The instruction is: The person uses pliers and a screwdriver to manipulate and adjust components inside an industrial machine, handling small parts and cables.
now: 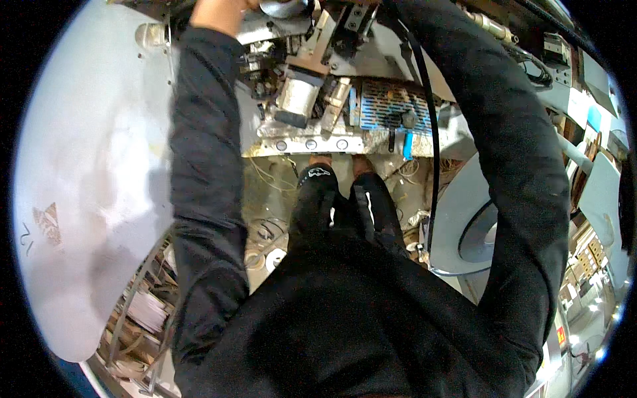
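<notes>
Both of my arms, in black sleeves, stretch up to the top edge of the head view. Of my left hand (pixel 221 13), only the wrist and a small part beyond it show; its fingers are cut off by the frame. Close beside it, to the right, is a rounded, shiny metal part (pixel 285 6) of a machine. My right hand lies beyond the top edge, with only its sleeve visible. Below the hands, the machine carries a silver cylinder (pixel 298 99), a smaller metal cylinder (pixel 336 103) and a slotted blue, rust-stained plate (pixel 393 109).
A large pale work surface (pixel 99 166) fills the left side. A black cable (pixel 434 166) hangs down on the right, near a grey round-edged panel (pixel 458 212). My feet stand behind a white bar (pixel 312 144). Loose wires and rings litter the floor (pixel 265 225).
</notes>
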`<action>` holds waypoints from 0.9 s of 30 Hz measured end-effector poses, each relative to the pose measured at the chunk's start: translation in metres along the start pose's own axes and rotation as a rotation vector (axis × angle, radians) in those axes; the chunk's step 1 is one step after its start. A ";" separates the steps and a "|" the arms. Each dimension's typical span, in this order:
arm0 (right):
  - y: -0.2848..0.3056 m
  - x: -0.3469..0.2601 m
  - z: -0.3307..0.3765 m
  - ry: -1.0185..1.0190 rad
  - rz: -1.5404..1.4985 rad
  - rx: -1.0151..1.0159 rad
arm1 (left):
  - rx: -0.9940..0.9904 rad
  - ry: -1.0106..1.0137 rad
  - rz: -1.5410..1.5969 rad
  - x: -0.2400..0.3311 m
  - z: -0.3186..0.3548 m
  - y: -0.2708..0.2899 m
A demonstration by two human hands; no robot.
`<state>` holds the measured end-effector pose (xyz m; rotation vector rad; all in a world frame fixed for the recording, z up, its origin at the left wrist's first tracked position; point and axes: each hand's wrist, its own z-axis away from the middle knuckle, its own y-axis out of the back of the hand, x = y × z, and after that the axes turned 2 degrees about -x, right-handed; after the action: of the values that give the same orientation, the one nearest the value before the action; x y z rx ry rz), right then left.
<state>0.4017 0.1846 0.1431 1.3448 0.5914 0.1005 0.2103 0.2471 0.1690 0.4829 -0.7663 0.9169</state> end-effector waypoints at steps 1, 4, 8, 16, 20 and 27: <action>0.000 -0.015 -0.016 0.085 -0.083 -0.033 | -0.140 0.111 0.304 -0.019 -0.027 0.059; -0.022 0.000 -0.024 0.089 -0.254 -0.079 | 0.127 0.029 0.481 -0.032 -0.035 0.082; -0.020 0.000 -0.026 0.110 -0.258 -0.123 | 0.164 -0.296 0.612 -0.061 0.012 0.064; -0.002 -0.007 -0.034 0.072 -0.314 -0.332 | 0.372 -0.424 0.226 -0.165 0.088 -0.034; -0.010 0.007 -0.035 0.100 -0.135 -0.323 | 0.718 -0.754 -0.034 -0.162 0.090 -0.076; 0.007 -0.034 -0.034 0.055 0.162 -0.241 | 0.988 -0.797 -0.368 -0.159 0.072 -0.073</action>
<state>0.3592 0.2031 0.1575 1.1568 0.4986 0.3318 0.1843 0.0770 0.0895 1.8723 -0.8419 0.6901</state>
